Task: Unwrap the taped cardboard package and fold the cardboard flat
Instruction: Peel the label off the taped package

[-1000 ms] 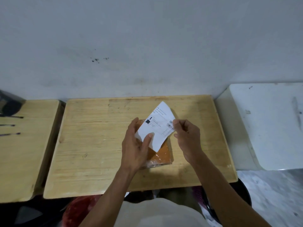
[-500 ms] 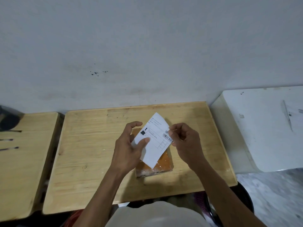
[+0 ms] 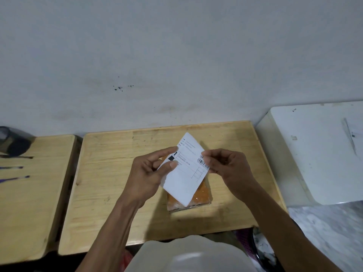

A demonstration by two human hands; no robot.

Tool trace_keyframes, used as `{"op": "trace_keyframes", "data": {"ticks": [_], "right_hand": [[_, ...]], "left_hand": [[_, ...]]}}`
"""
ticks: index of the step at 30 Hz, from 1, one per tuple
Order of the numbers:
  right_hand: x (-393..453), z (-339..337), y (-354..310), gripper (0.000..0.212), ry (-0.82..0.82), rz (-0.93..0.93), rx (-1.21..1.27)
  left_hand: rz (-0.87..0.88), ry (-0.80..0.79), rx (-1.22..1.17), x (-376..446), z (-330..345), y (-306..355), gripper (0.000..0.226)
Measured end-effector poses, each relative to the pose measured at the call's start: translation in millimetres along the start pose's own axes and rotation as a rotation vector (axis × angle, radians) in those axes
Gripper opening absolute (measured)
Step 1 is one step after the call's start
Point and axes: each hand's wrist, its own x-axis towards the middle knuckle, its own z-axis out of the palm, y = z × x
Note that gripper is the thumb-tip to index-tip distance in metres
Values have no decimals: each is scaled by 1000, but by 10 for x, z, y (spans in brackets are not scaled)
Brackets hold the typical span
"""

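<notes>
A white shipping label [image 3: 186,169] with a barcode is held in the air between both hands. My left hand [image 3: 149,171] pinches its left edge with thumb and fingers. My right hand [image 3: 225,165] pinches its right edge beside the barcode. Under the label, the orange-brown taped cardboard package [image 3: 200,197] lies flat on the wooden table [image 3: 110,185]. Only the package's near end shows; the label and my hands hide the rest.
A second wooden table [image 3: 39,189] stands to the left with a dark object [image 3: 13,142] and pens on it. A white cabinet top [image 3: 318,154] sits to the right. A grey wall rises right behind the tables. A patterned floor shows at lower right.
The label has come off the package and risen, turning more upright between my hands. My left hand shifted from the label's lower corner to its left edge.
</notes>
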Motion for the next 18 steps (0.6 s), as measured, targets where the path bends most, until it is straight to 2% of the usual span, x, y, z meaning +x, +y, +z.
{"op": "trace_keyframes", "data": {"ticks": [3, 8, 12, 16, 18], "right_hand": [[20, 3, -12, 15, -9, 48, 93], [36, 2, -62, 31, -51, 55, 131], [31, -18, -123, 21, -80, -38, -31], [26, 33, -155, 27, -128, -108, -156], [63, 52, -120, 26, -106, -122, -278]], "left_hand": [[-35, -25, -54, 0, -24, 4, 35], [-60, -31, -74, 28, -71, -4, 35], [-39, -42, 31, 64, -104, -35, 46], [50, 8, 233, 80, -96, 5, 34], [88, 20, 290, 70, -83, 30, 38]]}}
